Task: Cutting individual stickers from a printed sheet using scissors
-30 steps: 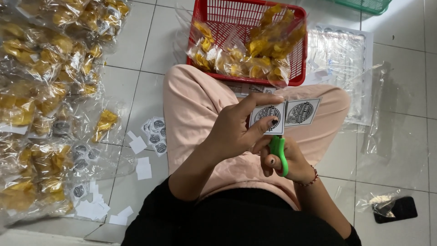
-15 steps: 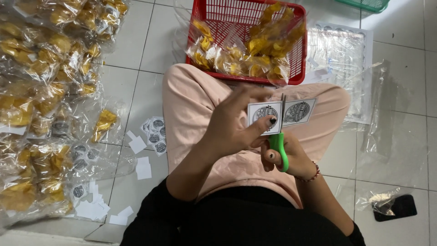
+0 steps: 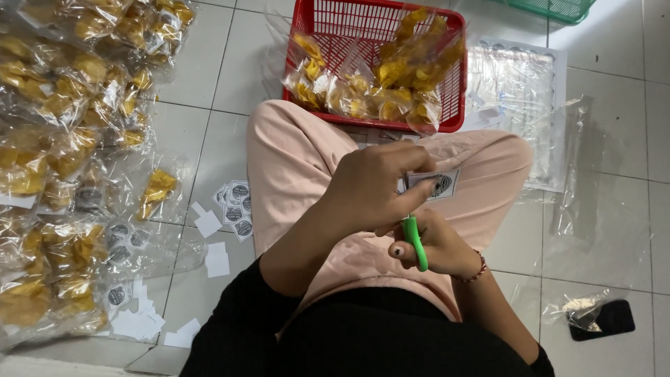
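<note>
A strip of labels [image 3: 434,184] is being pinched by the left hand [image 3: 373,185] over the lap, thumb and fingers closed on its near-left end; most of the strip is being covered by that hand, so only one round dark label and a white edge are being shown at the right. Green-handled scissors [image 3: 414,241] are being gripped by the right hand [image 3: 436,246], curled shut round the handle just below the left hand. The blades are being hidden behind the left fingers, so whether they are being opened or closed on the strip cannot be told.

Both hands are being held above the pink trousers [image 3: 300,160]; the forearms are being cut off by the near edge of the view in black sleeves. A beaded bracelet [image 3: 477,269] is being worn on the right wrist.

Far from the hands, a red basket [image 3: 391,21] is being filled with clear bags of yellow snacks [image 3: 391,84], its near rim being partly overlapped by the knees. At the left, a heap of bagged snacks [image 3: 63,139] is being cut off by the frame edge. On the floor tiles [image 3: 209,77] between heap and leg, cut labels [image 3: 237,206] and white scraps [image 3: 139,322] are being scattered, some blurred beneath plastic. At the right, clear plastic sheets [image 3: 516,91] are being spread flat, their contents hard to make out. A dark phone [image 3: 604,320] is being half covered by a crumpled wrapper at the near right. A green basket [image 3: 555,8] is being barely shown at the far edge.
</note>
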